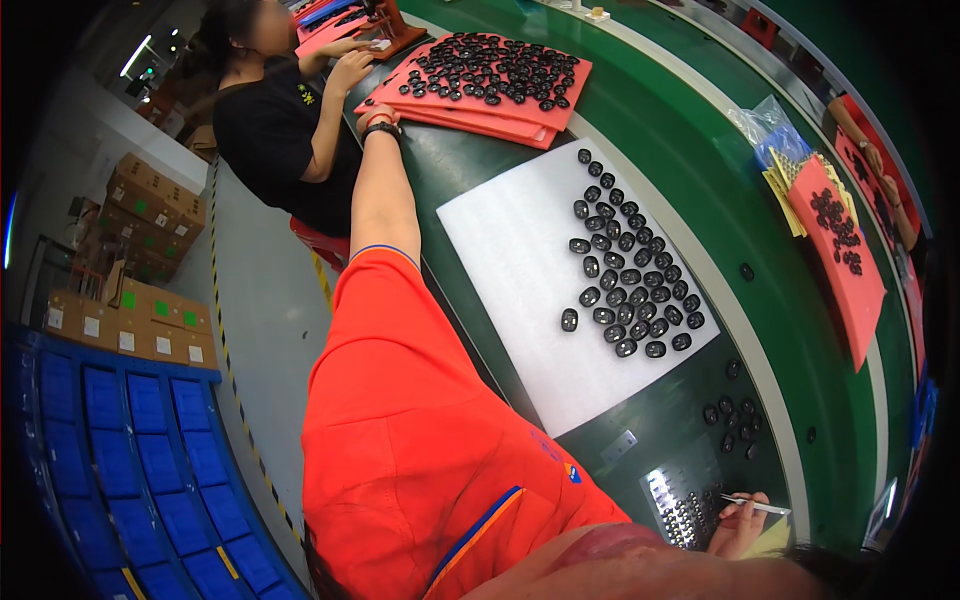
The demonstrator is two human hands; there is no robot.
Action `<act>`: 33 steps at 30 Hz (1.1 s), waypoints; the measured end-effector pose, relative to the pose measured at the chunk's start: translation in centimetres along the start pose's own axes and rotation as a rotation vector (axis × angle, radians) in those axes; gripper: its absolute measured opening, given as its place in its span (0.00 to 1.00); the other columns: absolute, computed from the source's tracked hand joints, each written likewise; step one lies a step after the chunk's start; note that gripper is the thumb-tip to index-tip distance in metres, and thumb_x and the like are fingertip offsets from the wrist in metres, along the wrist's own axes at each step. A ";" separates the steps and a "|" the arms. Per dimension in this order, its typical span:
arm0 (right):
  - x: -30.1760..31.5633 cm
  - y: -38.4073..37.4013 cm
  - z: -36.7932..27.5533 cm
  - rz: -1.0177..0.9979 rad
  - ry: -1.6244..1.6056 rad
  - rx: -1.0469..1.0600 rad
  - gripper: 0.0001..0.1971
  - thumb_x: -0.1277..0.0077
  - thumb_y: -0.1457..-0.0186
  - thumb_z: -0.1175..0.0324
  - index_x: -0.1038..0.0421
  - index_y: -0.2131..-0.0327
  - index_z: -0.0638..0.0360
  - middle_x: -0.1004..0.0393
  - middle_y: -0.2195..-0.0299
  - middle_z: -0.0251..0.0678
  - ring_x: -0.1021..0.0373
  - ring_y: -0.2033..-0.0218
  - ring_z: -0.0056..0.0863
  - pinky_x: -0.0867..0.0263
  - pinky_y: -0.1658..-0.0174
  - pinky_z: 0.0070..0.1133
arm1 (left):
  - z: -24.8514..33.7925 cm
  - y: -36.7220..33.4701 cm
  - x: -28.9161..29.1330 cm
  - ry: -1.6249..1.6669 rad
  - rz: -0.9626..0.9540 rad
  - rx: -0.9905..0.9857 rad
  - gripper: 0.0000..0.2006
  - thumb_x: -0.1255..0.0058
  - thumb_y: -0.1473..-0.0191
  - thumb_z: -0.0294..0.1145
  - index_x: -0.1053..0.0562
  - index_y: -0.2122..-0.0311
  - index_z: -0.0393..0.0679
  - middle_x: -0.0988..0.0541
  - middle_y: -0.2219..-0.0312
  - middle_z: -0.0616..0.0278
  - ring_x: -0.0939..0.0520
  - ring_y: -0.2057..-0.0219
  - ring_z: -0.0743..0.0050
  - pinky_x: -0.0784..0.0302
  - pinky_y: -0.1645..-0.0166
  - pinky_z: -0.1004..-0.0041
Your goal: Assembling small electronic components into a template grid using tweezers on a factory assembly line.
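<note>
The wearer's face, at the lower edge, covers part of the scene, and the right forearm is lost behind it. Only the right hand [738,528] is shown, small and near the dark rim; slim tweezers [756,504] are held in its grip, with the tips pointed to the left. Beside it a pane [656,480] is spread with small shiny parts [685,516], whose shapes are blurred by glare.

The left arm is stretched far out, nearly straight, its upper part covered by a red sleeve [375,340]. A dark watch [382,129] is worn at the wrist. The left hand [380,113] is placed at the near left corner of stacked pink foam sheets [470,119]; its fingers are partly hidden, and whether the grip is closed on the foam cannot be told. On the top sheet, black oval pieces [485,68] are crowded together.

Between the hands, a white foam sheet [500,260] is laid on the dark green worktop [425,165], with more black ovals [625,275] gathered along its right side. At the upper left, a co-worker in black [275,125] is partly cut off.
</note>
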State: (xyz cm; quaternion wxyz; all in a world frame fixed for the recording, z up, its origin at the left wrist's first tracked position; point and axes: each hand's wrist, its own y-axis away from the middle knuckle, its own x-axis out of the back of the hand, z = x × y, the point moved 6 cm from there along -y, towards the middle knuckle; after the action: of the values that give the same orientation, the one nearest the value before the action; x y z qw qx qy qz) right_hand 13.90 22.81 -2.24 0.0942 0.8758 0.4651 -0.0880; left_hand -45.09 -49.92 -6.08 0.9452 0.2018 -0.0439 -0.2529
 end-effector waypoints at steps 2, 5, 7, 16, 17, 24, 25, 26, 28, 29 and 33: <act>-0.2 -0.2 -0.1 -0.018 -0.019 0.001 0.10 0.58 0.42 0.72 0.41 0.58 0.62 0.31 0.70 0.42 0.34 0.78 0.19 0.37 0.74 0.12 | 1.4 -1.9 1.0 -0.178 -0.150 -0.049 0.04 0.54 0.51 0.25 0.33 0.68 0.39 0.26 0.81 0.59 0.31 0.90 0.81 0.38 0.90 0.83; -0.3 -0.2 -0.1 -0.013 -0.017 -0.006 0.10 0.58 0.42 0.72 0.41 0.58 0.63 0.31 0.70 0.43 0.34 0.78 0.19 0.37 0.74 0.12 | 0.8 -1.5 0.4 -0.160 -0.196 -0.019 0.01 0.56 0.53 0.25 0.33 0.72 0.41 0.27 0.77 0.58 0.26 0.84 0.78 0.38 0.88 0.84; -0.2 -0.1 -0.1 -0.016 -0.015 -0.009 0.10 0.58 0.42 0.72 0.41 0.58 0.63 0.31 0.70 0.43 0.34 0.78 0.19 0.37 0.74 0.12 | 0.5 -1.1 0.7 0.046 -0.245 -0.043 0.03 0.56 0.56 0.22 0.34 0.72 0.38 0.30 0.73 0.56 0.22 0.74 0.63 0.26 0.80 0.77; -0.4 -0.1 0.0 -0.047 -0.003 -0.011 0.10 0.57 0.43 0.72 0.41 0.58 0.64 0.31 0.70 0.44 0.34 0.79 0.19 0.37 0.74 0.12 | -1.2 6.0 4.4 0.140 -0.423 -0.081 0.10 0.61 0.59 0.18 0.36 0.68 0.25 0.27 0.72 0.47 0.19 0.72 0.51 0.18 0.67 0.61; -0.5 -0.1 0.1 -0.048 -0.009 -0.019 0.10 0.57 0.43 0.72 0.41 0.58 0.64 0.31 0.70 0.44 0.34 0.79 0.19 0.37 0.74 0.12 | -1.4 7.0 4.8 0.166 -0.420 -0.086 0.10 0.61 0.60 0.17 0.36 0.68 0.24 0.27 0.72 0.46 0.19 0.73 0.50 0.18 0.67 0.61; -0.4 0.1 0.1 -0.039 0.009 -0.032 0.09 0.57 0.43 0.73 0.41 0.59 0.63 0.31 0.70 0.44 0.34 0.79 0.20 0.37 0.74 0.13 | -2.8 13.6 7.4 0.232 -0.385 -0.137 0.10 0.65 0.61 0.16 0.37 0.69 0.22 0.29 0.70 0.44 0.20 0.72 0.49 0.17 0.68 0.60; -0.5 0.0 0.1 -0.033 0.009 -0.032 0.09 0.57 0.43 0.73 0.41 0.59 0.63 0.31 0.70 0.44 0.34 0.79 0.20 0.37 0.74 0.13 | -3.2 14.3 7.6 0.214 -0.407 -0.145 0.10 0.65 0.60 0.17 0.37 0.70 0.23 0.28 0.71 0.44 0.19 0.72 0.48 0.17 0.69 0.63; -0.6 -0.3 0.2 -0.046 0.005 -0.038 0.10 0.57 0.43 0.73 0.41 0.59 0.63 0.31 0.70 0.44 0.34 0.79 0.20 0.37 0.74 0.13 | -3.3 15.0 8.1 0.210 -0.412 -0.143 0.10 0.65 0.60 0.17 0.37 0.70 0.23 0.28 0.71 0.44 0.19 0.72 0.48 0.17 0.69 0.63; -0.6 -0.3 0.2 -0.058 -0.012 -0.046 0.10 0.56 0.43 0.74 0.41 0.59 0.63 0.31 0.70 0.44 0.33 0.79 0.20 0.37 0.75 0.14 | -3.4 17.0 9.5 0.134 -0.416 -0.139 0.11 0.65 0.60 0.18 0.36 0.69 0.23 0.26 0.71 0.42 0.19 0.72 0.48 0.17 0.70 0.66; -0.9 -0.2 0.2 -0.059 -0.016 -0.054 0.10 0.56 0.44 0.74 0.41 0.59 0.63 0.30 0.70 0.44 0.33 0.79 0.21 0.37 0.75 0.14 | -3.6 16.9 9.9 0.149 -0.459 -0.125 0.11 0.64 0.58 0.19 0.36 0.67 0.24 0.25 0.71 0.41 0.19 0.72 0.49 0.18 0.71 0.68; -0.8 0.0 0.3 -0.043 -0.034 -0.064 0.09 0.56 0.44 0.74 0.41 0.59 0.62 0.30 0.70 0.43 0.33 0.79 0.22 0.36 0.75 0.14 | -4.6 18.9 9.7 0.154 -0.482 -0.167 0.12 0.62 0.55 0.20 0.36 0.65 0.24 0.25 0.70 0.40 0.19 0.71 0.50 0.18 0.71 0.69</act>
State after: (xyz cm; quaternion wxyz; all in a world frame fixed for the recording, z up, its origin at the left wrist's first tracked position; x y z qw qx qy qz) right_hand 13.40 22.10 -2.30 0.1282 0.8605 0.4847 -0.0901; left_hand -27.14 -38.12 -2.85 0.8715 0.1463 0.0985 -0.4575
